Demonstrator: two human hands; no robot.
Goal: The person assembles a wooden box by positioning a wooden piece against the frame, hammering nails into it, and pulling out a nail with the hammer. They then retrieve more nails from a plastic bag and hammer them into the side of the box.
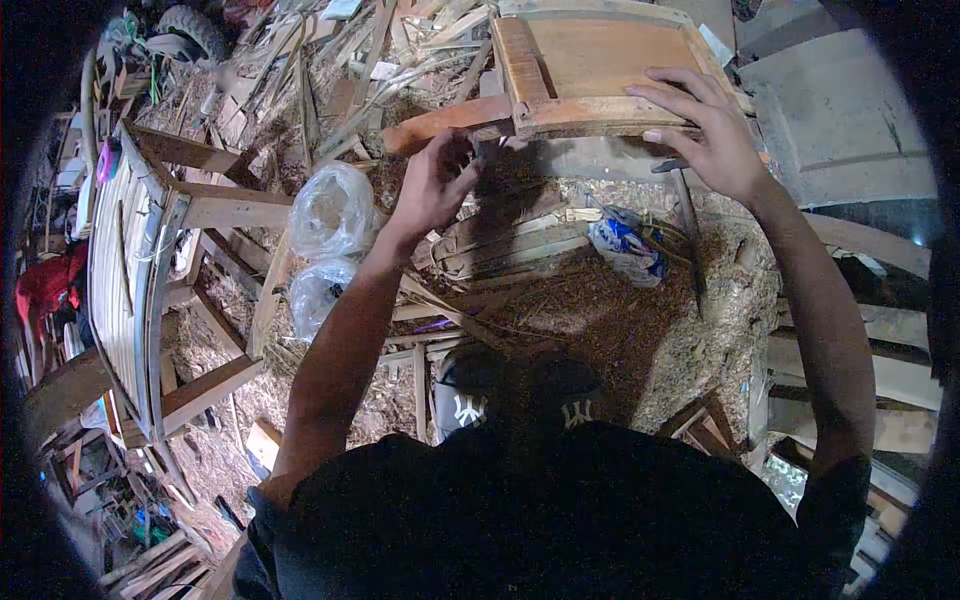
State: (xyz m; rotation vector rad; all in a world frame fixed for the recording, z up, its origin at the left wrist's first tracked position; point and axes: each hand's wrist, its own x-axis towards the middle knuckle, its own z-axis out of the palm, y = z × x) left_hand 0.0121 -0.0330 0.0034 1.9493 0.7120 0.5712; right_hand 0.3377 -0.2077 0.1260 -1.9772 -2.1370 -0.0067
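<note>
A wooden framed panel (610, 60), with a lighter board inside a thicker frame, lies at the top of the view. My right hand (715, 135) rests on its near right edge, fingers spread and thumb stretched along the front rail. At the panel's near left corner, my left hand (435, 185) is curled with thumb and fingers together; a small dark thing shows at the fingertips, too shadowed to name. Just beyond that hand, an orange-brown wooden piece (440, 122) sticks out leftward from the corner. Below my right hand stands a hammer (688, 215), head up and handle downward.
A slatted wooden frame (125, 270) stands at left, beside clear plastic bags (335, 210). A blue and white bag (628, 245) lies among wood strips and shavings. Scrap wood (350, 80) covers the far floor; boards (860, 340) are stacked at right.
</note>
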